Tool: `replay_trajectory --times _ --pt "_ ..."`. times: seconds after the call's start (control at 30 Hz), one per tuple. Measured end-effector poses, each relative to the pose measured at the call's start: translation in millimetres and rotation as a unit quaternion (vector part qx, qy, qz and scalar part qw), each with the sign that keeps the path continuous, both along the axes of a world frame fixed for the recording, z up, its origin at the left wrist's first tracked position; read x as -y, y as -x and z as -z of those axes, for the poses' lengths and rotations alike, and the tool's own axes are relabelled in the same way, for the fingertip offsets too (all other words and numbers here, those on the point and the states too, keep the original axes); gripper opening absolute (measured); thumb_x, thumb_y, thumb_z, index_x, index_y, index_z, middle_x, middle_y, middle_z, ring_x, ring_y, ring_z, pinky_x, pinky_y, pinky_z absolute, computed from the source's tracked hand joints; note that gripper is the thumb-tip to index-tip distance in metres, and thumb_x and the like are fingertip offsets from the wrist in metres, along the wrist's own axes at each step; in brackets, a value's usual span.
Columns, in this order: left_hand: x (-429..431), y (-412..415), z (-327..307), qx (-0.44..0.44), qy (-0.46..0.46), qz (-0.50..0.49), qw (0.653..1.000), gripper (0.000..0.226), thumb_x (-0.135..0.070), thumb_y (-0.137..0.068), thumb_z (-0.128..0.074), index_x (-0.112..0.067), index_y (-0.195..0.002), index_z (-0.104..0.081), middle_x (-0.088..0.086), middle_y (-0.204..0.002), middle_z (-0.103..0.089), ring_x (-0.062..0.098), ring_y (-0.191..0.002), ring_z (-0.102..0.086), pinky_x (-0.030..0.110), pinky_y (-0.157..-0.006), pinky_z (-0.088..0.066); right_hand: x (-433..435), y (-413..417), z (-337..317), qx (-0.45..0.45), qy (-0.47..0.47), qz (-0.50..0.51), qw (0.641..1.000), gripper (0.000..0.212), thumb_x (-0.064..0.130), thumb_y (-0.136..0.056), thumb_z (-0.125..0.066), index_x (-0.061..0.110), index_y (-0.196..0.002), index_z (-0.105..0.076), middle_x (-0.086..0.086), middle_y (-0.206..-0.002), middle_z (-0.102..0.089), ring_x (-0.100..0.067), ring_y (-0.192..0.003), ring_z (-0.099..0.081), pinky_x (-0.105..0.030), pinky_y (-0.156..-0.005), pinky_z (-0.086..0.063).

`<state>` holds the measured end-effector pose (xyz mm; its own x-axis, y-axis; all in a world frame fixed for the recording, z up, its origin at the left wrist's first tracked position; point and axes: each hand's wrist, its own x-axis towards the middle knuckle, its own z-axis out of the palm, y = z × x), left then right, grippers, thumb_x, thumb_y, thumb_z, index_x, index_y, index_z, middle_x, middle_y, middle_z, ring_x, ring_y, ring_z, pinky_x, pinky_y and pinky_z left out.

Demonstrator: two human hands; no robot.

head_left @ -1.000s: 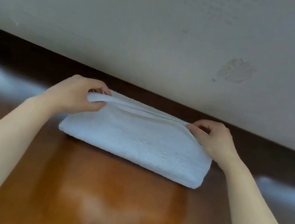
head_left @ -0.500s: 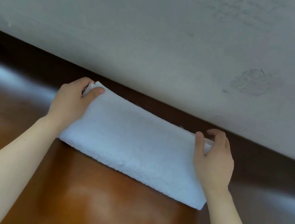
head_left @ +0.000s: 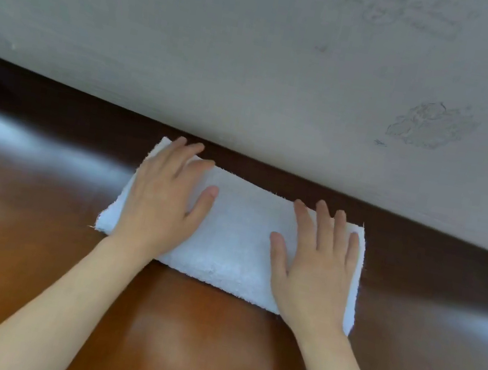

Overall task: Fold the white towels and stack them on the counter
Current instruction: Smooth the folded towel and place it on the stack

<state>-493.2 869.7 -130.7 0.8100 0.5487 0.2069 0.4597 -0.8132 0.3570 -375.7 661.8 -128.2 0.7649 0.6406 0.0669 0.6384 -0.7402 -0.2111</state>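
Note:
A folded white towel [head_left: 238, 232] lies flat on the glossy brown wooden counter [head_left: 171, 343], close to the wall. My left hand [head_left: 165, 201] rests palm down on the towel's left half, fingers spread. My right hand [head_left: 316, 268] lies palm down on its right half, fingers spread toward the wall. Neither hand grips the cloth. Parts of the towel are hidden under both palms.
A grey plastered wall [head_left: 257, 58] rises right behind the counter, with a rough patch [head_left: 430, 125] at the upper right. The counter stretches left, right and toward me.
Both hands let go of the towel's far edge after laying it over, and now lie flat on top of the folded towel.

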Motion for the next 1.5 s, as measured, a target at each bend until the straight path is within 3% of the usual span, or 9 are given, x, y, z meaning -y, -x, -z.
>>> replay_trajectory --times 0.1,0.27,0.53,0.67,0.83,1.0,1.13,1.23,1.5 --pt "28 -2 18 -0.146 0.011 0.114 0.983 0.06 -0.058 -0.1 -0.022 -0.032 -0.154 -0.03 0.0 -0.165 -0.019 0.021 -0.153 -0.005 0.04 -0.123 -0.005 -6 19 14 -0.047 0.074 -0.037 0.995 0.065 0.065 -0.099 -0.015 0.036 -0.157 -0.01 -0.001 -0.166 -0.003 -0.027 -0.152 0.007 -0.055 -0.121 0.001" --pt "16 5 28 -0.193 -0.005 0.092 0.977 0.068 -0.068 -0.095 -0.008 -0.041 -0.157 -0.005 -0.006 -0.167 0.003 0.018 -0.153 0.008 0.04 -0.124 0.005 3 9 28 -0.05 0.092 -0.029 0.994 0.069 0.07 -0.095 -0.009 0.04 -0.156 -0.001 0.004 -0.166 0.006 -0.021 -0.152 0.011 -0.054 -0.121 0.004" --pt "-12 15 23 -0.202 -0.005 0.015 0.979 0.074 -0.069 -0.093 -0.006 -0.034 -0.158 -0.01 0.0 -0.167 -0.003 0.024 -0.152 0.013 0.048 -0.122 0.007 9 11 24 -0.043 0.06 0.067 0.995 0.07 0.068 -0.094 -0.013 0.036 -0.156 -0.014 0.0 -0.166 -0.005 -0.022 -0.152 0.001 -0.05 -0.122 0.001" --pt "19 5 10 -0.131 -0.011 0.108 0.985 0.07 -0.066 -0.097 -0.013 -0.032 -0.159 -0.014 0.001 -0.167 -0.008 0.025 -0.153 0.009 0.043 -0.123 0.008 2 21 20 -0.027 0.057 0.03 0.998 0.072 0.07 -0.094 -0.014 0.037 -0.157 -0.004 0.006 -0.165 0.004 -0.021 -0.152 0.009 -0.052 -0.121 0.007" --pt "34 2 24 -0.188 -0.021 0.134 0.973 0.067 -0.065 -0.097 -0.005 -0.038 -0.158 0.001 -0.004 -0.167 0.004 0.02 -0.153 0.011 0.042 -0.123 0.01 15 19 31 -0.032 0.064 0.015 0.997 0.07 0.07 -0.094 -0.014 0.039 -0.156 -0.01 0.004 -0.166 -0.003 -0.02 -0.152 0.004 -0.051 -0.122 0.003" --pt "-4 31 31 -0.154 -0.012 0.035 0.987 0.065 -0.062 -0.098 -0.011 -0.035 -0.158 -0.014 0.002 -0.167 -0.007 0.024 -0.153 -0.002 0.047 -0.123 -0.006 47 13 29 -0.015 0.055 0.065 0.996 0.064 0.061 -0.098 -0.017 0.034 -0.156 -0.019 0.002 -0.165 -0.011 -0.017 -0.152 -0.004 -0.052 -0.121 -0.01" --pt "-30 55 28 -0.061 0.082 -0.111 0.989 0.06 -0.054 -0.101 -0.022 -0.022 -0.149 -0.04 0.011 -0.155 -0.038 0.032 -0.142 -0.032 0.049 -0.113 -0.029 44 12 27 -0.028 -0.057 0.12 0.991 0.059 0.05 -0.099 -0.028 0.023 -0.151 -0.035 -0.004 -0.162 -0.024 -0.022 -0.15 -0.018 -0.052 -0.112 -0.026" --pt "-24 49 18 -0.024 0.119 -0.134 0.983 0.065 -0.059 -0.101 -0.019 -0.019 -0.146 -0.044 0.006 -0.142 -0.053 0.029 -0.128 -0.044 0.043 -0.104 -0.036 39 1 26 -0.04 -0.125 0.184 0.974 0.058 0.044 -0.095 -0.038 0.02 -0.147 -0.039 -0.005 -0.158 -0.032 -0.026 -0.144 -0.028 -0.05 -0.106 -0.031" --pt "-7 34 16 -0.013 0.117 -0.162 0.98 0.046 -0.041 -0.099 -0.054 -0.028 -0.142 -0.045 0.004 -0.12 -0.05 0.024 -0.091 -0.057 0.038 -0.065 -0.049 19 8 39 0.009 -0.028 0.135 0.99 0.056 0.047 -0.095 -0.036 0.023 -0.146 -0.044 -0.014 -0.159 -0.026 -0.037 -0.144 -0.026 -0.052 -0.105 -0.032"
